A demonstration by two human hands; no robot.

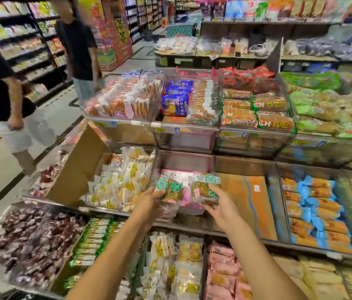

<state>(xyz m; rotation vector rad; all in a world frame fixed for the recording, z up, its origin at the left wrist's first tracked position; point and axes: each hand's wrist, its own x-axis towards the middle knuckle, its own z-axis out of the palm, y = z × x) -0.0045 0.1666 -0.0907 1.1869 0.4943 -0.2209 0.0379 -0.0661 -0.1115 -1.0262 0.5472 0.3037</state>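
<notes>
Left packet (170,190) and right packet (205,188) hang just above the pink box (190,205), pinched by left hand (148,199) and right hand (221,205); slick wrap in a light fingertip hold may slip, dropping either beside that box.

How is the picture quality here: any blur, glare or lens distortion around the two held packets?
Head view: the left hand and right hand with the left packet and right packet are fairly sharp, small print illegible; edges smear, notably the dark sweets; wide-angle bending bows the bin rail; lighting even, mild glare on the clear bins.
</notes>
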